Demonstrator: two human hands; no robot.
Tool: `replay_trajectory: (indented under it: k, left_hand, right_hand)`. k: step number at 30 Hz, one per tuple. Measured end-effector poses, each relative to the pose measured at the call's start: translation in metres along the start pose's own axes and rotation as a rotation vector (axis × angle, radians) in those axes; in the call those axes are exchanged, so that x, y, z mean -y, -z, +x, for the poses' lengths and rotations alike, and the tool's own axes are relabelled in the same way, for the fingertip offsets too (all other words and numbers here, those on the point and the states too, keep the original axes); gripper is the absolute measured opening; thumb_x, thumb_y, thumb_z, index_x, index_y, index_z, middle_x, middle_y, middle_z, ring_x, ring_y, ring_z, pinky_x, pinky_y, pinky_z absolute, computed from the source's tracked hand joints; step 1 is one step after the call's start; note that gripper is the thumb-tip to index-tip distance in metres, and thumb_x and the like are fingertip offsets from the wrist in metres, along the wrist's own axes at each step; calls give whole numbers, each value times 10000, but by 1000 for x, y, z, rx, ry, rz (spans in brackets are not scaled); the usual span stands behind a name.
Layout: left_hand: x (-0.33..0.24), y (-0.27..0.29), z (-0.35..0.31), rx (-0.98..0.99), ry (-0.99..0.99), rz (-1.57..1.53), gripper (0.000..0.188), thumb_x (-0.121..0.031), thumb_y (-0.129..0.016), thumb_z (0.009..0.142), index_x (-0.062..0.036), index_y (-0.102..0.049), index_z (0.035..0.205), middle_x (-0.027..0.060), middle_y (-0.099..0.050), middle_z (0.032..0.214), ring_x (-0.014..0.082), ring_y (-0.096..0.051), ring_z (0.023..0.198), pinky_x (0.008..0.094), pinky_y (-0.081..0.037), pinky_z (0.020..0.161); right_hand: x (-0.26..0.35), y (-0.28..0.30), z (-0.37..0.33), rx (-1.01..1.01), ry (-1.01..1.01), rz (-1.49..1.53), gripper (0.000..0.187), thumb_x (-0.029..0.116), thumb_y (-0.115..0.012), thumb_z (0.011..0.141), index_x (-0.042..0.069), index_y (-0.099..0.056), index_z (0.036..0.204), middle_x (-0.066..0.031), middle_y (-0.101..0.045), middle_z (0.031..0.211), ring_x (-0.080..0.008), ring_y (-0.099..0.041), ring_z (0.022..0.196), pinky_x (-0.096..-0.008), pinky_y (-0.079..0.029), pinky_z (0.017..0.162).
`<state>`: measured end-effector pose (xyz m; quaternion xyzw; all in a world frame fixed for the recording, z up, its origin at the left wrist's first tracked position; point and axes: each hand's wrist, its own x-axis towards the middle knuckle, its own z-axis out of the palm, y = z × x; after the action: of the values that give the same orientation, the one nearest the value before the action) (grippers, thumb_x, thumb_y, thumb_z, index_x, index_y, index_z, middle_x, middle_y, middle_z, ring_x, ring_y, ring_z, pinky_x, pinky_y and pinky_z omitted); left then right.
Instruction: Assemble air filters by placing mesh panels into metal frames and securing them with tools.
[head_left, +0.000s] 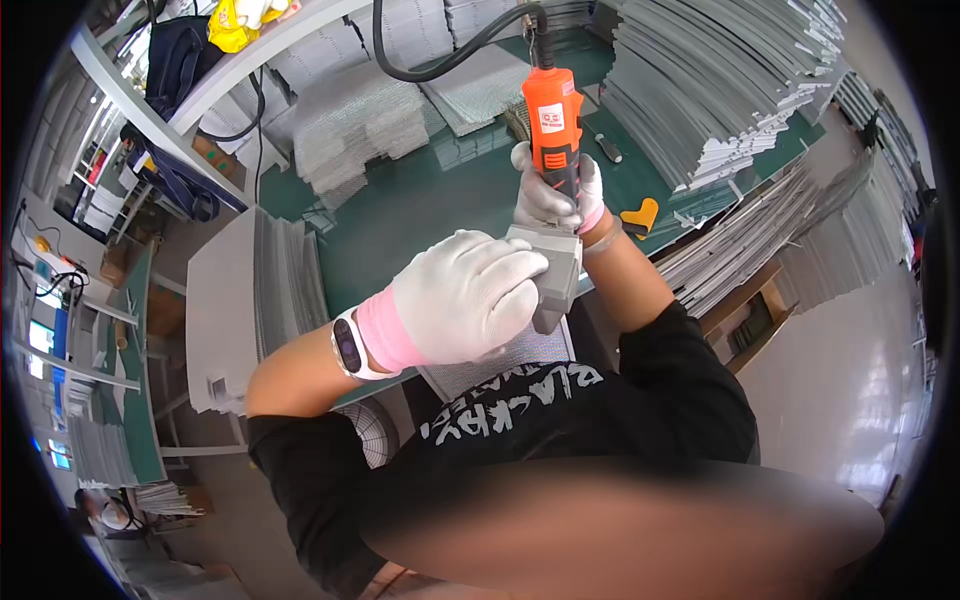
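Note:
An orange and black corded power tool [551, 115] stands upright in front of me, its thick black cable rising from the top. My right hand [545, 195], in a white glove with a pink cuff, wraps round its black lower part. At the tool's lower end is a grey block-shaped part [556, 262]; whether it is fixed to the tool I cannot tell. My left hand [467, 295], gloved the same way, has its fingers curled over the near left side of this block. The left palm is hidden.
Stacks of grey ribbed panels [710, 80] stand at the right and back of the green worktop [400, 225]. A yellow-handled tool [640, 215] and a small screwdriver [607, 147] lie right of the power tool. At left, more panels [290, 280] stand upright. A white shelf frame [265, 55] crosses above.

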<state>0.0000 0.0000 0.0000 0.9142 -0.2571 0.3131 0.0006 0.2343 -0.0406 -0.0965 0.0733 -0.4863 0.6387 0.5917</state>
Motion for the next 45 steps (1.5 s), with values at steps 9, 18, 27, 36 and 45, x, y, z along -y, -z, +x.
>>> replay_trajectory:
  k: [9, 18, 27, 36, 45]
  left_hand:
    - [3, -8, 0, 3, 31, -60, 148, -27, -655, 775, -45, -570, 896, 143, -643, 1007, 274, -643, 803, 383, -519, 682]
    - [11, -32, -15, 19, 701, -1017, 293, -71, -752, 742, -69, -535, 939, 26, -553, 912, 130, -542, 838, 301, -462, 798]
    - [8, -54, -28, -297, 1014, -1056, 177, -93, -668, 880, -46, -545, 998, 14, -567, 928, 89, -532, 831, 251, -466, 775]
    - [29, -72, -125, 249, 899, -95, 389, -285, -618, 909, -38, -585, 1208, 171, -656, 997, 335, -638, 947, 397, -501, 858]
    - [-2, -91, -125, 275, 976, 209, 408, -305, -626, 884, -61, -574, 1206, 117, -637, 847, 323, -626, 793, 461, -485, 744]
  right_hand:
    - [-4, -3, -4, -96, 15, -21, 757, 571, -607, 895, -48, -402, 1280, -8, -468, 570, -89, -383, 391, -257, -363, 510]
    - [-8, 8, -20, -76, -60, -155, 747, 552, -643, 880, -69, -420, 1231, -48, -495, 567, -83, -386, 370, -226, -288, 374]
    - [-13, -3, -24, -258, -108, -242, 644, 446, -666, 868, -33, -458, 1244, -70, -521, 604, -109, -417, 390, -226, -309, 373]
    - [85, -54, 65, -568, 178, -891, 520, 513, -538, 940, 36, -556, 1145, -67, -592, 809, -135, -552, 643, -281, -459, 588]
    - [175, -69, 168, -325, 260, -497, 194, 331, -616, 964, 137, -609, 968, 26, -536, 673, -78, -513, 549, -207, -430, 458]
